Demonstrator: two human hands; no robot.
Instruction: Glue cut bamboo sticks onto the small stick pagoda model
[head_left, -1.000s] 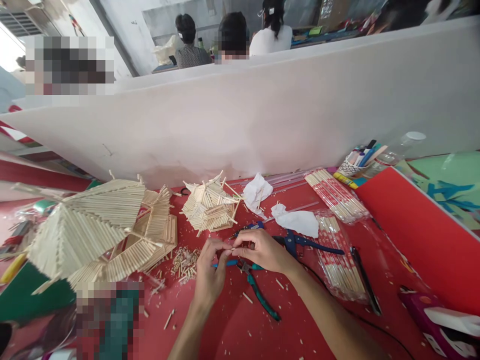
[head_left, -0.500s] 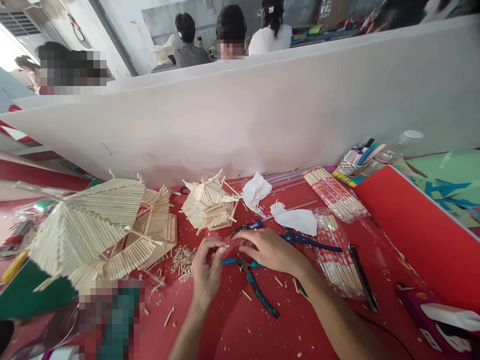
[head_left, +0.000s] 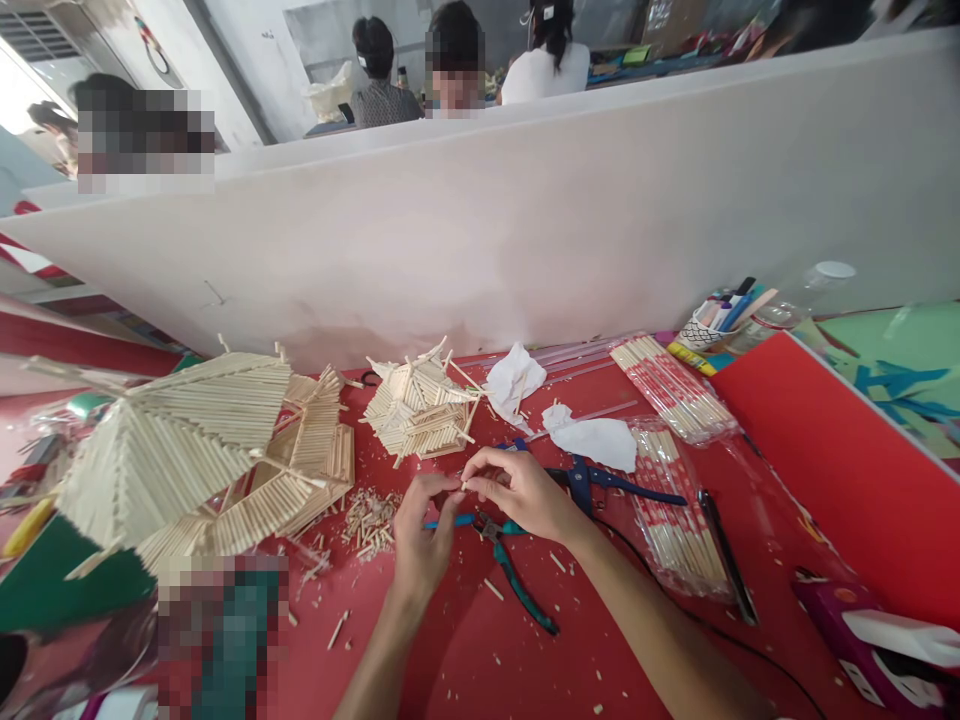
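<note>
My left hand (head_left: pixel 426 525) and my right hand (head_left: pixel 521 490) meet fingertip to fingertip over the red table. A tiny piece of wooden stick (head_left: pixel 463 486) shows between their pinched fingers. Beneath and beside them lie cutting pliers (head_left: pixel 506 570) with green handles. A dark blue plier-like tool (head_left: pixel 592 478) lies behind my right hand. Left of my left hand is a pile of short stick offcuts (head_left: pixel 371 522). Beyond the hands stands a small stick-built roof model (head_left: pixel 420 405). A larger stick-built model (head_left: pixel 195 430) with a slatted roof fills the left side.
Packs of wooden chopsticks (head_left: pixel 675 390) lie to the right, near crumpled white tissue (head_left: pixel 596 440). A pen cup (head_left: pixel 701 328), a clear bottle (head_left: pixel 821 285) and a red board (head_left: pixel 840 450) stand farther right. A white partition (head_left: pixel 480 230) closes off the back; people sit beyond it.
My right hand has shifted slightly left, and its fingertips now close on the small stick piece at my left fingertips. Before, the right fingers were apart from it.
</note>
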